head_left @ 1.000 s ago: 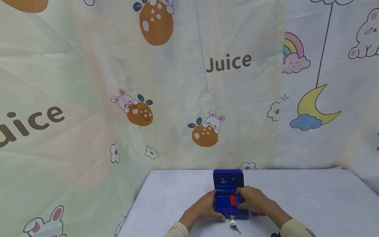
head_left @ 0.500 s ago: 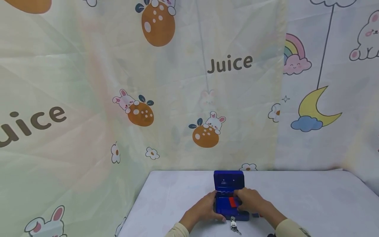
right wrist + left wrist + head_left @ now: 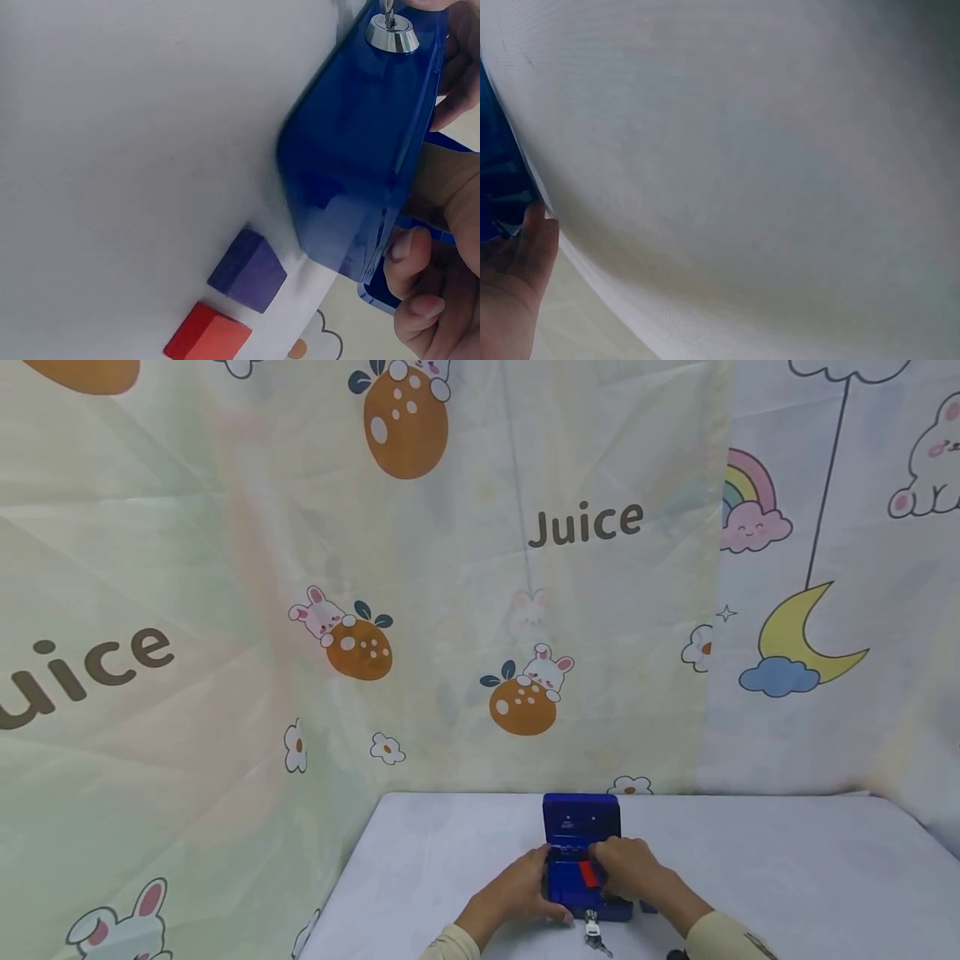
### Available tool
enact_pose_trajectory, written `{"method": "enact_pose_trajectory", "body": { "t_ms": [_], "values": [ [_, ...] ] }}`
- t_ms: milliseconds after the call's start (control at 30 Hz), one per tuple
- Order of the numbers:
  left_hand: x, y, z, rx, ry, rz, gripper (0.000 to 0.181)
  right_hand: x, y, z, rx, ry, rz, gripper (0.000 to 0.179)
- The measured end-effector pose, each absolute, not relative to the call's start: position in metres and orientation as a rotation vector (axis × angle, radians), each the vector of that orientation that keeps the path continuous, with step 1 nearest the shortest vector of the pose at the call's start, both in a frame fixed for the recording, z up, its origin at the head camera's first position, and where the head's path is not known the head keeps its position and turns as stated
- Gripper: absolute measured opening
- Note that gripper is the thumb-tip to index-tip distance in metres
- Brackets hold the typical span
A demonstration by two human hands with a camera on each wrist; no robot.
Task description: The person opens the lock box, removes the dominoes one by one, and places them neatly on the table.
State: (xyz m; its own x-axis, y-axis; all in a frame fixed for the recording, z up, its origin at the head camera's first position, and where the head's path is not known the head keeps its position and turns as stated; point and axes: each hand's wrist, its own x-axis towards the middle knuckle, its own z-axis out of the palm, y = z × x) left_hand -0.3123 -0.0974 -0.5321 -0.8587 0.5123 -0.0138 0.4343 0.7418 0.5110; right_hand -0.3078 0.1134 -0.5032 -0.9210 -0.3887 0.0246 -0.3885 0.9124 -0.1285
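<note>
A blue metal cash box stands on the table with its lid raised at the back. My left hand grips its left side, thumb at the front corner and fingers toward the back; in the left wrist view the fingers lie along the blue wall. Inside the box my right hand holds a red block, which sits tilted and sticks out to the left of the fingers. The right wrist view has the thumb and index finger going behind the box wall. Keys hang from the front lock.
Right of the box, a purple block and another red block lie on the white table. A dark object shows at the bottom edge by the right sleeve. Printed cloth hangs behind the table.
My right hand has shifted slightly left inside the box, and the red block there has tilted. The right forearm now covers the red block on the table. My left hand keeps its place.
</note>
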Motion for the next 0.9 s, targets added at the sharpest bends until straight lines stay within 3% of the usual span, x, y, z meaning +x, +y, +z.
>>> {"method": "enact_pose_trajectory", "body": {
  "t_ms": [900],
  "values": [
    [-0.315,-0.097,-0.534,0.804,2.779,0.755,0.103,-0.310,0.093,-0.510,-0.747,3.032,-0.356,0.046]
  ]
}}
